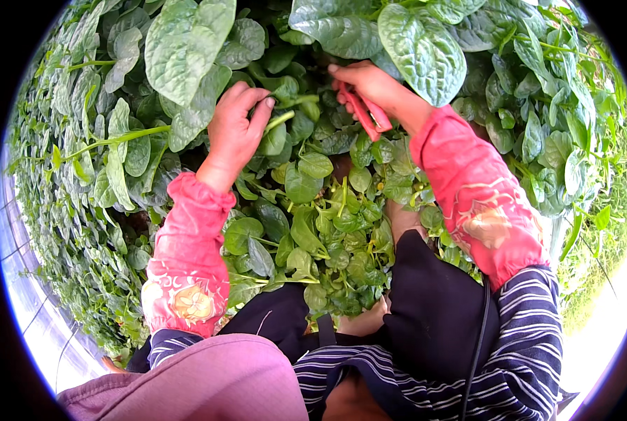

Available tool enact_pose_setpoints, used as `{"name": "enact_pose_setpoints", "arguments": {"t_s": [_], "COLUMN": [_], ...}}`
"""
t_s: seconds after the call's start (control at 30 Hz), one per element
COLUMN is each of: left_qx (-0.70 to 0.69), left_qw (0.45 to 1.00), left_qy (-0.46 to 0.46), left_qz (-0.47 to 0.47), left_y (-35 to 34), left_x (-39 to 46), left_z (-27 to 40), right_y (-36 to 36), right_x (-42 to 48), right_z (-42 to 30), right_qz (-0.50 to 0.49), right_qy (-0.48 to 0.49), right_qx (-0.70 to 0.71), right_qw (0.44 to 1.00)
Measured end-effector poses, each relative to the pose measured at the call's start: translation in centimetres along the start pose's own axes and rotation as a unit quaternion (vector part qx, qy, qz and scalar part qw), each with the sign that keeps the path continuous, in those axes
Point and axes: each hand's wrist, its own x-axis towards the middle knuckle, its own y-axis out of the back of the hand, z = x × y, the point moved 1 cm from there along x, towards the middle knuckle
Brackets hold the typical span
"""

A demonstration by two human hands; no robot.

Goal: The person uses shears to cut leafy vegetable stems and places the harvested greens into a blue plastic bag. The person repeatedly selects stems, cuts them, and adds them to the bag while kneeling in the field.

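Note:
My left hand (240, 118), in a red sleeve cover, is closed around leafy green stems (281, 120) whose pale cut end points to the right. To its right, my right hand (363, 87) grips a small red-handled cutting tool (368, 113); part of its metal shows between the handles, and its tip is hidden by hand and leaves. Big crinkled leaves (424, 52) hang over my right wrist. Below both hands lie many loose-looking leafy sprigs (303, 231) and low green leaves, some with bare stem ends.
Dense leafy plants (82, 158) stand on the left and more (539, 131) on the right. A long stem (129, 136) sticks out near my left wrist. My knees in dark trousers (434, 294) and a bare foot (363, 318) are close below. Grass (597, 258) shows at the far right.

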Motion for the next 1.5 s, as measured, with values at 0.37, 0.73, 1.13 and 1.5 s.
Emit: {"name": "enact_pose_setpoints", "arguments": {"t_s": [0.37, 0.73, 1.13, 1.5], "left_qx": [0.062, -0.152, -0.456, -0.303], "left_qw": [0.998, 0.986, 0.857, 0.891], "left_qy": [0.005, 0.043, 0.239, 0.334], "left_qz": [0.033, 0.046, -0.025, -0.057], "left_y": [-1.0, -0.4, 8.5, 14.1], "left_x": [5.3, 3.2, -0.4, -8.6], "left_z": [0.5, -3.6, -6.2, -5.5], "right_y": [-2.9, -2.7, 2.0, -1.3], "right_x": [2.2, 3.9, -0.9, 0.2], "right_z": [-2.5, -2.2, -1.0, 0.1], "right_qz": [0.031, -0.111, -0.083, -0.094], "right_qy": [0.158, -0.121, -0.021, -0.011], "right_qx": [-0.341, 0.025, 0.006, -0.009], "right_qw": [0.926, 0.986, 0.996, 0.995]}}
